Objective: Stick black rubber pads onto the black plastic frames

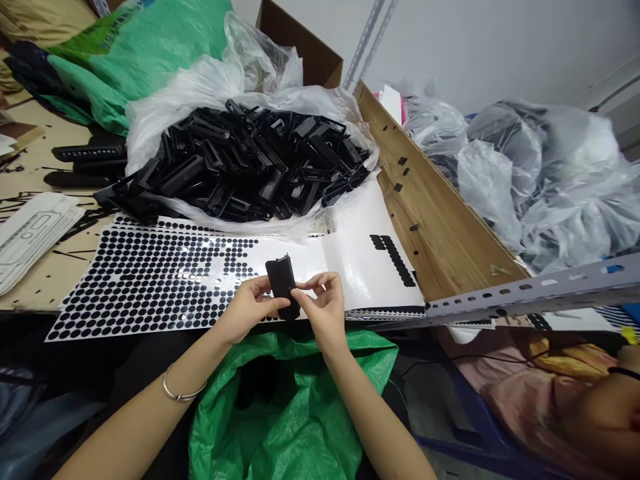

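Note:
A small black plastic part, roughly rectangular, is held upright between both hands above a sheet of round black stickers. My left hand pinches it from the left with thumb and fingers. From the right, my right hand is closed with thumb and fingertips on the part's side; whether a sticker is between them I cannot make out. Below the hands an open green woven sack shows a dark inside. Behind the sheet, a clear plastic bag lies spread open, heaped with similar black parts.
A folded white sheet with a few black stickers lies right of the hands. Beyond it stand a wooden board and a perforated metal rail. White cut-out sheets are stacked left. Another person's arm shows at lower right.

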The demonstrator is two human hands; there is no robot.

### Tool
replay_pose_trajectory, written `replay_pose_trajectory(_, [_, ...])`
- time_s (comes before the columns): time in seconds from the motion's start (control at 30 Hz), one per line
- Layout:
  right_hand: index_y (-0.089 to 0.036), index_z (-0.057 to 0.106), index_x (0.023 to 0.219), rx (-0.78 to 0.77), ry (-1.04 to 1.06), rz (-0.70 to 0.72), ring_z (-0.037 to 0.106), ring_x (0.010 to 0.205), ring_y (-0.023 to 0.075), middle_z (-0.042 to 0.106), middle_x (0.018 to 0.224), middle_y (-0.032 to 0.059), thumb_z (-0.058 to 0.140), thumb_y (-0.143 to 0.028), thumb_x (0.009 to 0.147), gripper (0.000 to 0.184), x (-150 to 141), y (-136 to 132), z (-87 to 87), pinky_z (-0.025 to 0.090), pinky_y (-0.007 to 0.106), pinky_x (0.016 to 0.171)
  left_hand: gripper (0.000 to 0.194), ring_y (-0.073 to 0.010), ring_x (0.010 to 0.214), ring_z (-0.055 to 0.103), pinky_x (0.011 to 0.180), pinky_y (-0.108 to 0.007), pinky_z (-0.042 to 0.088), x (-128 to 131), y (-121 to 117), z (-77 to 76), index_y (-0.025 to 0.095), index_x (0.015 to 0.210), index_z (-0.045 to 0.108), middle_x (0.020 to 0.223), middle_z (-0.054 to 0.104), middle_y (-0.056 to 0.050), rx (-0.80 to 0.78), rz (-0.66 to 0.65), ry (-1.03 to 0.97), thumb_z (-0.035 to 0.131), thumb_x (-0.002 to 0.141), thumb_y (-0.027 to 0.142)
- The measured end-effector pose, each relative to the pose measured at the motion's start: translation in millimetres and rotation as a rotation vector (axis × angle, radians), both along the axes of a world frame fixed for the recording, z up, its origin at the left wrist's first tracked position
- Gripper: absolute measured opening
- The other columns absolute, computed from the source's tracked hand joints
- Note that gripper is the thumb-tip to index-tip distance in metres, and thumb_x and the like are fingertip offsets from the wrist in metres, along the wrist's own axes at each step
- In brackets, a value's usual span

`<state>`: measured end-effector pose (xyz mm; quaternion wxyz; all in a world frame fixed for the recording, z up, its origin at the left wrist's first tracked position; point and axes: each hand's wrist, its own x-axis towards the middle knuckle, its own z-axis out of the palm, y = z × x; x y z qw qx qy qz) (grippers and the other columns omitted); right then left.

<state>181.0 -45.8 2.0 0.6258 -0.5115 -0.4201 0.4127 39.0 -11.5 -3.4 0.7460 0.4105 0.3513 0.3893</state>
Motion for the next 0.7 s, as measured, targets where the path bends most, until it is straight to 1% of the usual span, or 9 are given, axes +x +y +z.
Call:
replay_pose_trajectory(0.1, [-0.027,0.056,0.096,-0.085,0.022,0.194,0.063,0.082,0.0150,0.061,0.099,0.0011,0.078,-0.040,0.068,0.038,5,0,1.0,0.056,0.030,0.073,0.037,-0.0185,0.065,0.068,0.058,-0.028,0.056,1,-2,1.3,0.015,0.087,0.073,0.084,0.075,-0.006,0.045,-0.022,0.047,0.087,0.055,0.027])
replay_pose_trajectory(0.2, [-0.026,0.063,0.101,-0.099,-0.002,0.318,0.065,0.088,0.0178,0.067,0.101,0.0031,0.072,-0.040,0.076,0.030,8,0,2.2,0.054,0.033,0.082,0.037,-0.0220,0.071,0.070,0.066,-0.033,0.058,1,-3,1.9,0.016,0.086,0.075,0.084,0.076,-0.005,0.109,0.003,0.082,0.087,0.053,0.026])
replay_pose_trajectory(0.3, [-0.027,0.066,0.106,-0.072,-0.124,0.380,0.066,0.097,0.0203,0.070,0.105,0.0029,0.071,-0.039,0.077,0.031,24,9,3.4,0.052,0.038,0.090,0.036,-0.0244,0.078,0.071,0.075,-0.037,0.059,1,-3,1.9,0.017,0.089,0.075,0.090,0.077,-0.006,0.134,0.011,0.096,0.086,0.056,0.028])
replay_pose_trajectory(0.37, [-0.027,0.069,0.106,-0.045,-0.289,0.255,0.065,0.099,0.0213,0.072,0.105,0.0041,0.066,-0.040,0.081,0.029,50,21,4.5,0.050,0.039,0.093,0.036,-0.0251,0.079,0.072,0.075,-0.037,0.060,0,-3,2.4,0.017,0.091,0.075,0.091,0.077,-0.007,0.119,-0.005,0.091,0.085,0.059,0.030])
replay_pose_trajectory(0.43, [-0.023,0.072,0.099,-0.052,-0.506,-0.088,0.064,0.099,0.0219,0.072,0.105,0.0069,0.057,-0.041,0.087,0.027,86,34,5.8,0.050,0.039,0.090,0.036,-0.0257,0.080,0.073,0.074,-0.037,0.061,-2,-5,3.4,0.017,0.092,0.075,0.091,0.077,-0.007,0.122,0.010,0.083,0.084,0.060,0.032])
replay_pose_trajectory(0.47, [-0.021,0.073,0.096,-0.084,-0.644,-0.311,0.064,0.097,0.0223,0.071,0.105,0.0086,0.053,-0.039,0.088,0.028,106,40,6.6,0.050,0.038,0.087,0.035,-0.0257,0.079,0.073,0.074,-0.037,0.061,-3,-5,4.1,0.017,0.091,0.075,0.091,0.077,-0.007,0.137,0.037,0.083,0.084,0.060,0.032])
replay_pose_trajectory(0.5, [-0.019,0.073,0.096,-0.151,-0.800,-0.468,0.063,0.095,0.0222,0.070,0.106,0.0094,0.051,-0.036,0.088,0.029,125,45,7.5,0.050,0.038,0.087,0.034,-0.0256,0.079,0.073,0.073,-0.037,0.061,-4,-6,4.8,0.017,0.090,0.075,0.091,0.077,-0.007,0.156,0.076,0.087,0.084,0.061,0.033])
replay_pose_trajectory(0.6, [-0.012,0.072,0.101,-0.255,-0.898,-0.584,0.062,0.083,0.0231,0.068,0.104,0.0139,0.050,-0.025,0.083,0.031,170,55,9.5,0.047,0.041,0.086,0.034,-0.0254,0.078,0.073,0.075,-0.037,0.061,-9,-6,6.8,0.018,0.090,0.075,0.087,0.077,-0.006,0.214,0.210,0.115,0.084,0.061,0.033])
replay_pose_trajectory(0.7, [-0.013,0.072,0.103,-0.345,-0.942,-0.582,0.060,0.081,0.0240,0.067,0.099,0.0126,0.054,-0.021,0.078,0.032,186,61,9.1,0.044,0.041,0.083,0.035,-0.0256,0.078,0.073,0.075,-0.037,0.061,-12,-6,8.2,0.019,0.091,0.075,0.083,0.077,-0.005,0.261,0.261,0.153,0.084,0.060,0.031])
